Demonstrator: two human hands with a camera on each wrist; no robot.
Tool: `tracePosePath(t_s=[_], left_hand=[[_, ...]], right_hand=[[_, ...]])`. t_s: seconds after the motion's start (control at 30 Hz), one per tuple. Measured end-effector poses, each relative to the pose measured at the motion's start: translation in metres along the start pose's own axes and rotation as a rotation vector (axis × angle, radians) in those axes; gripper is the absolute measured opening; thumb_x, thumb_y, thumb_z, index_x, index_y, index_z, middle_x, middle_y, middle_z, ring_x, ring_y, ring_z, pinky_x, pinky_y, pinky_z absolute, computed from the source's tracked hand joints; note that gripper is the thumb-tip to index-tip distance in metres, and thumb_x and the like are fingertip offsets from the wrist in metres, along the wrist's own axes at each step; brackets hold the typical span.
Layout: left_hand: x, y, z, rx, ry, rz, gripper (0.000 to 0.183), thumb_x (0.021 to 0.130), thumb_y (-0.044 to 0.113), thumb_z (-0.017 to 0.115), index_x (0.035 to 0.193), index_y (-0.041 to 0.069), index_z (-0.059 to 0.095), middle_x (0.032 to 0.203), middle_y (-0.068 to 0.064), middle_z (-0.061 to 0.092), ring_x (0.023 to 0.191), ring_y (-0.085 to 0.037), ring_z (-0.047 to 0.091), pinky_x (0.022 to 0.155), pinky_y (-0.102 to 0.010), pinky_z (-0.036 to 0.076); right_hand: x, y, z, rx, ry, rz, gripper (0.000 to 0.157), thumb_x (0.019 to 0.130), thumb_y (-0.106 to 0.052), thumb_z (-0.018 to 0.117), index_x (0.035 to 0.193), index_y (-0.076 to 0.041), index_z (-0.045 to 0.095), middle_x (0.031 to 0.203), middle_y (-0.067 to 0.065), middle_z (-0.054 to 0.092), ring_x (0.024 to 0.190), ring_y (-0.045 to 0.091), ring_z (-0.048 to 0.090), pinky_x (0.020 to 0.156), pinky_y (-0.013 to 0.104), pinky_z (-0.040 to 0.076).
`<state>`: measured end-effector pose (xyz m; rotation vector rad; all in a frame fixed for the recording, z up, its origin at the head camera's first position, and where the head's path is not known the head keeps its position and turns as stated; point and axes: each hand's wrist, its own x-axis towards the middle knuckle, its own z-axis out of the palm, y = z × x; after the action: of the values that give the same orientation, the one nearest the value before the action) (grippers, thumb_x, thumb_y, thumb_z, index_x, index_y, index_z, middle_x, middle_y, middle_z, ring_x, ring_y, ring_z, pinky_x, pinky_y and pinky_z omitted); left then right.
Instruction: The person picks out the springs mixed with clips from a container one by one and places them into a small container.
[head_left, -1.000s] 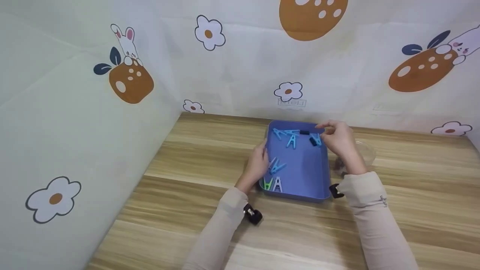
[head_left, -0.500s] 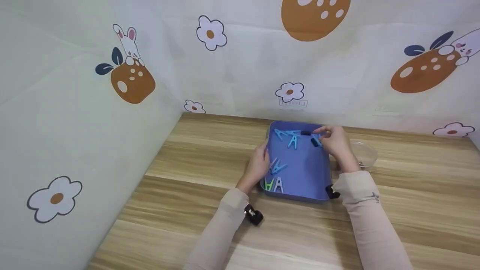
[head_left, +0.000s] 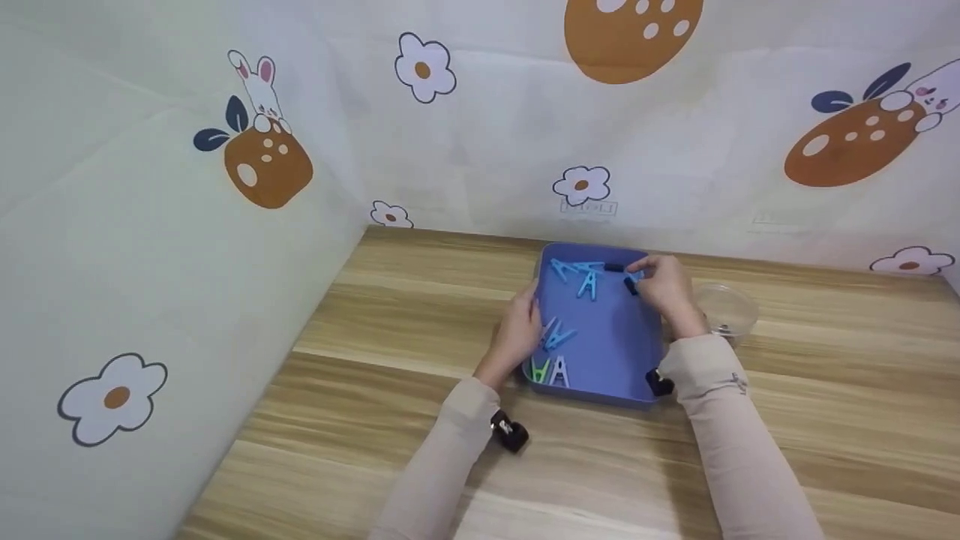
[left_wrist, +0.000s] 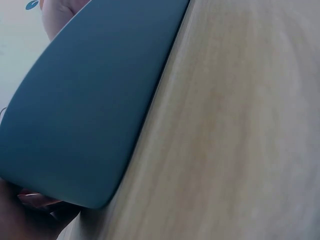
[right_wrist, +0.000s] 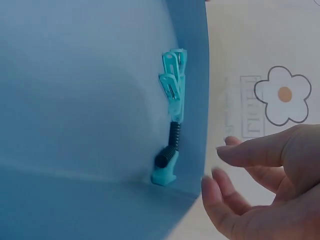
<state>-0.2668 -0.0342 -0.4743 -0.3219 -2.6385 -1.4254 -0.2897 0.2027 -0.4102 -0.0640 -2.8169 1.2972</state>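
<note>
A shallow blue tray [head_left: 607,345] lies on the wooden table, and my left hand [head_left: 517,330] grips its left rim. In the left wrist view, the fingers [left_wrist: 30,215] show at the tray's near corner. My right hand [head_left: 666,289] hovers over the far right corner. Its fingers [right_wrist: 212,200] are bent and parted from the thumb, with nothing between them. Below it are a light-blue clothespin [right_wrist: 164,175] and two short ribbed black cylinders [right_wrist: 174,134]. More blue clothespins [head_left: 588,286] lie along the far wall, others [head_left: 557,337] at the left, and a green one [head_left: 540,370] beside a pale one [head_left: 559,372].
Right of the tray stands a clear round container [head_left: 726,309] with something small and dark inside, partly behind my right wrist. A patterned cloth wall [head_left: 480,135] rises behind the table, and another [head_left: 150,300] on the left. Each wrist wears a small black camera [head_left: 510,432].
My right hand has lowered slightly and shifted a little over the far right corner, uncovering more of the clear container. The left hand keeps its hold on the tray.
</note>
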Motion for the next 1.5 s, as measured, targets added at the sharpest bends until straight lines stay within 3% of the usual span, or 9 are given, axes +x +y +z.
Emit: tracePosePath(t_s=[0.2,0.3,0.37,0.47,0.57,0.83,1.13,1.33,1.5], left_hand=[[0.000,0.000,-0.001,0.019,0.001,-0.024,0.045,0.111,0.006,0.040,0.155,-0.002,0.048,0.153,-0.024,0.055,0.142,-0.037,0.054,0.119,-0.047,0.046],[0.000,-0.001,-0.001,0.012,0.003,-0.017,0.046,0.111,0.006,0.040,0.155,-0.003,0.048,0.152,-0.026,0.055,0.141,-0.038,0.055,0.118,-0.048,0.047],[0.000,-0.002,0.000,0.007,0.011,0.016,0.045,0.110,0.003,0.040,0.153,-0.007,0.048,0.149,-0.029,0.056,0.139,-0.040,0.056,0.118,-0.049,0.047],[0.000,-0.003,0.001,0.009,0.029,0.066,0.043,0.109,0.000,0.041,0.150,-0.012,0.050,0.144,-0.032,0.059,0.136,-0.043,0.057,0.116,-0.050,0.047],[0.001,-0.003,0.001,0.004,0.038,0.090,0.042,0.108,-0.002,0.041,0.147,-0.014,0.050,0.141,-0.034,0.059,0.135,-0.044,0.058,0.117,-0.051,0.047],[0.001,-0.001,0.002,0.022,0.012,0.013,0.044,0.110,0.003,0.042,0.152,-0.007,0.049,0.147,-0.030,0.057,0.138,-0.041,0.056,0.118,-0.048,0.046],[0.000,-0.001,0.003,0.042,0.005,-0.007,0.045,0.111,0.006,0.042,0.155,-0.003,0.048,0.152,-0.024,0.056,0.140,-0.036,0.056,0.118,-0.045,0.047],[0.000,0.000,0.003,0.040,0.009,0.006,0.045,0.111,0.005,0.042,0.154,-0.004,0.048,0.153,-0.025,0.055,0.141,-0.037,0.054,0.119,-0.046,0.046],[0.000,0.000,0.001,-0.005,0.004,0.033,0.045,0.110,0.003,0.040,0.153,-0.009,0.047,0.153,-0.029,0.053,0.143,-0.040,0.051,0.122,-0.048,0.042]], right_hand=[[0.004,-0.001,0.004,0.013,0.005,0.067,0.041,0.089,0.011,0.053,0.126,0.010,0.070,0.096,0.014,0.053,0.071,0.017,0.043,0.059,0.024,0.035],[0.006,-0.003,0.006,-0.026,0.014,0.104,0.042,0.088,0.009,0.055,0.128,0.006,0.071,0.108,0.022,0.056,0.093,0.031,0.047,0.080,0.037,0.041],[0.006,-0.003,0.007,-0.072,0.015,0.115,0.043,0.088,0.006,0.056,0.129,0.004,0.071,0.126,0.031,0.054,0.112,0.041,0.042,0.093,0.048,0.038],[0.008,0.000,0.009,-0.127,0.008,0.120,0.045,0.088,0.002,0.056,0.131,0.002,0.070,0.141,0.040,0.044,0.124,0.052,0.035,0.100,0.058,0.035],[0.009,0.004,0.011,-0.152,0.000,0.122,0.046,0.088,0.000,0.055,0.132,0.001,0.069,0.144,0.044,0.039,0.122,0.053,0.035,0.096,0.058,0.037],[0.014,0.013,0.016,-0.208,-0.025,0.149,0.054,0.090,-0.001,0.049,0.140,-0.007,0.067,0.151,0.040,0.045,0.129,0.059,0.040,0.111,0.065,0.033],[0.018,0.020,0.017,-0.245,-0.057,0.195,0.057,0.094,-0.004,0.043,0.146,-0.014,0.064,0.153,0.041,0.041,0.129,0.061,0.042,0.108,0.067,0.036],[0.022,0.023,0.021,-0.242,-0.010,0.152,0.056,0.087,0.001,0.047,0.137,-0.010,0.069,0.146,0.042,0.048,0.124,0.059,0.044,0.108,0.065,0.035],[0.022,0.023,0.023,-0.247,-0.009,0.097,0.046,0.090,-0.003,0.062,0.135,-0.005,0.068,0.145,0.043,0.048,0.130,0.061,0.043,0.110,0.066,0.031]])
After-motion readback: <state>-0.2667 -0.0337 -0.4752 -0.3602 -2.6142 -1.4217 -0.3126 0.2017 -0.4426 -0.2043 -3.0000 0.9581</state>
